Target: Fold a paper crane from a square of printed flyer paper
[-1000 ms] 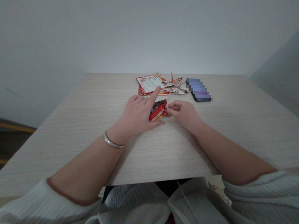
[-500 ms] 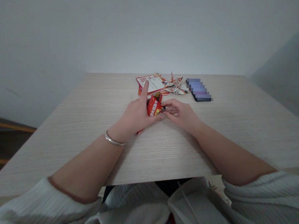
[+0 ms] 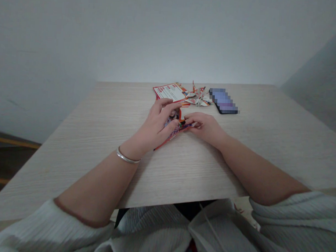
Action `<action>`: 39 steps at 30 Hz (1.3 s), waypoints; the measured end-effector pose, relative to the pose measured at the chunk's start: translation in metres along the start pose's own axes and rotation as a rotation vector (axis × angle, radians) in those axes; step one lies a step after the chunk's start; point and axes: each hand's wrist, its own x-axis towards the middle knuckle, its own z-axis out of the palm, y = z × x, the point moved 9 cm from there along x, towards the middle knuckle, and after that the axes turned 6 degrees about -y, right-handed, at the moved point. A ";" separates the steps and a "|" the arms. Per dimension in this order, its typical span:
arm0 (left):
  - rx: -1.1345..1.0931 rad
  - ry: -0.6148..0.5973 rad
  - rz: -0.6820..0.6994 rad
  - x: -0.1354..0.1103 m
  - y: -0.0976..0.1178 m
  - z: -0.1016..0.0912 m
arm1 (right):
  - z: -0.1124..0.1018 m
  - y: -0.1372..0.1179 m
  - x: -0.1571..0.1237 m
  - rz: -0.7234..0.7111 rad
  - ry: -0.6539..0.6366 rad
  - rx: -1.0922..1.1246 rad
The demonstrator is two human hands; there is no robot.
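A colourful printed paper (image 3: 171,132), partly folded, lies on the table between my two hands. My left hand (image 3: 160,124) rests over its left part with the fingers spread, the thumb lying across the print, and hides much of the sheet. At the right end, my right hand (image 3: 205,127) pinches a corner of the paper between thumb and fingers. The paper's lower edge shows a red border slanting down toward my left wrist.
Behind my left hand lies a stack of printed red-and-white sheets (image 3: 170,92). Several folded paper shapes (image 3: 199,97) sit beside it, with a dark phone (image 3: 224,101) to their right. A wall stands at the back edge of the pale wooden table (image 3: 108,113).
The red printed flap that faced up is turned over, and a purple patterned side shows now. My left index finger has come down from pointing up; my right hand still grips the paper's right end.
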 end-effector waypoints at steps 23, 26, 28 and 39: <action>0.318 -0.483 0.100 -0.009 0.010 0.059 | -0.002 0.011 0.002 0.125 -0.084 -0.389; 0.346 -0.457 0.087 -0.008 0.013 0.061 | -0.001 0.010 0.003 0.132 -0.100 -0.428; 0.362 -0.440 0.054 -0.007 0.012 0.060 | 0.000 0.009 0.004 0.140 -0.115 -0.434; 0.335 -0.441 -0.089 -0.007 -0.002 0.055 | 0.004 0.007 0.003 0.092 -0.224 -0.381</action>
